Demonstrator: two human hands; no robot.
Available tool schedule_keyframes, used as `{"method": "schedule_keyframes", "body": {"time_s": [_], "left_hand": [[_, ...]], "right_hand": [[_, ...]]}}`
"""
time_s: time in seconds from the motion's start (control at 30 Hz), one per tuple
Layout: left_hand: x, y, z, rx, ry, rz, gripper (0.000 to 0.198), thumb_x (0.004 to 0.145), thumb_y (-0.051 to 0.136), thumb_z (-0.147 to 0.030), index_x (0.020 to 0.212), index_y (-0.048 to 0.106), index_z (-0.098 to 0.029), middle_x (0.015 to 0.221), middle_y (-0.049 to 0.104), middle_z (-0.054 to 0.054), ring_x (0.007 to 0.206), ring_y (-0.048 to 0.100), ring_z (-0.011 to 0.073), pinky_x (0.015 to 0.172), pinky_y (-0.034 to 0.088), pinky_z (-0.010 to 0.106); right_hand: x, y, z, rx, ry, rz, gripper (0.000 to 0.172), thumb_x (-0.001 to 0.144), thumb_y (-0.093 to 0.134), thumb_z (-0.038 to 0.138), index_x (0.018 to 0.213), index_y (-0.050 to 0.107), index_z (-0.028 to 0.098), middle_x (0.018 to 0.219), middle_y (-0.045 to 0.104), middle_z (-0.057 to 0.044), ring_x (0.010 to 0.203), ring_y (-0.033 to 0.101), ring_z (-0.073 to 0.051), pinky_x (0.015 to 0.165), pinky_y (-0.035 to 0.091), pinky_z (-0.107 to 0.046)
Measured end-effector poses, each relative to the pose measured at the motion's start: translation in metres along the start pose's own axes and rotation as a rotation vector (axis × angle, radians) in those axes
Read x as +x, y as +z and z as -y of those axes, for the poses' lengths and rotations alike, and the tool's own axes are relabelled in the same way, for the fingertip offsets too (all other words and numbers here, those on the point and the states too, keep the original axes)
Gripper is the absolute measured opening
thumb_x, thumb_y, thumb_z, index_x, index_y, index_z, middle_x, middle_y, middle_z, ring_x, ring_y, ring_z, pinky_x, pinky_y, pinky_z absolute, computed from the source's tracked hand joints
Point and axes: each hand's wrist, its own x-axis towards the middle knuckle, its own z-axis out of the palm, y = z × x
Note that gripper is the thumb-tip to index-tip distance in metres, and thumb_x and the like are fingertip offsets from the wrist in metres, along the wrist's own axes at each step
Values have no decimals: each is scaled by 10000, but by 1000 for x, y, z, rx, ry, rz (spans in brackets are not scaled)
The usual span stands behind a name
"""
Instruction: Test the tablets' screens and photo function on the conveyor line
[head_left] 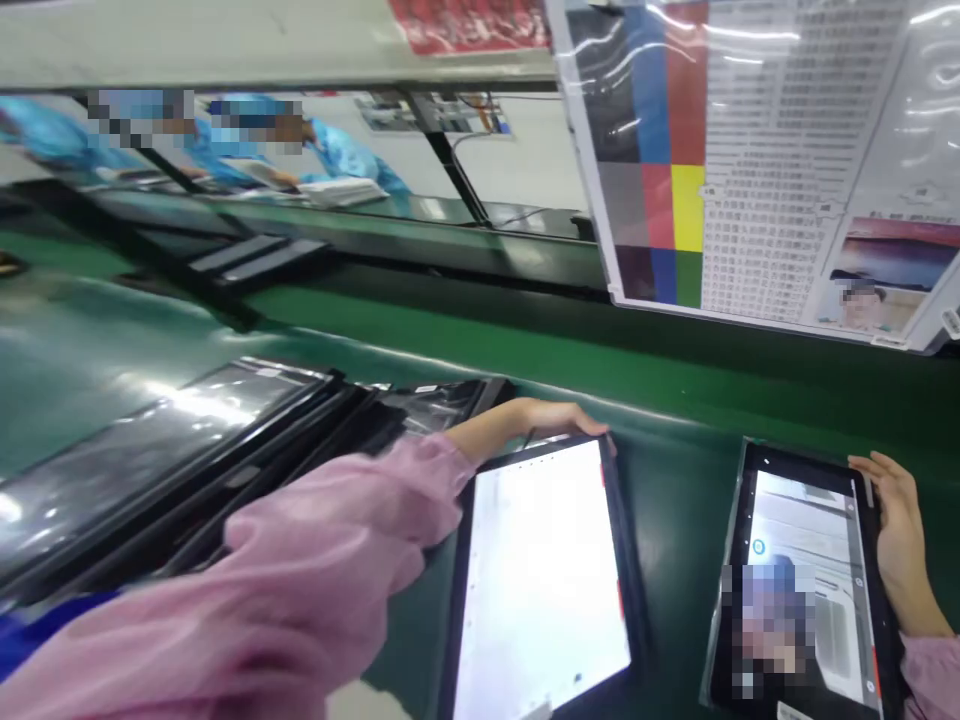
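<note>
Two black tablets lie on the green bench. The left tablet (544, 580) shows a bright white screen; my left hand (551, 418) grips its far top edge, fingers curled over the rim, pink sleeve reaching across. The right tablet (806, 590) shows a camera picture of a printed page. My right hand (900, 535) holds its right edge, fingers wrapped along the frame.
A printed test chart (757, 160) with coloured squares and text stands at the back right. Several dark tablets in glossy wrap (172, 450) lie stacked at the left. Beyond a green conveyor (420, 240), people in blue coats work at another bench.
</note>
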Motion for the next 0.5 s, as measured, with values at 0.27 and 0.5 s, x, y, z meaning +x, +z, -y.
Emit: {"method": "schedule_keyframes", "body": {"time_s": [0.27,0.5], "left_hand": [[-23,28,-43,-20,412,0,335,786,767,-88,1118,737,-125,958,786,140,921,764,318,827,617,441],[-91,-17,86,-165,593,-450,524,693,729,39,1175,741,-167,1205,750,137,1163,694,286,1005,549,373]], "right_hand": [[5,-7,1,-44,38,-30,383,912,600,532,1163,584,242,1163,679,-91,1199,618,-311,1152,368,-594],[3,-10,10,-82,62,-53,345,787,684,505,1049,636,285,1134,692,-116,1274,593,-381,1193,331,-634]]}}
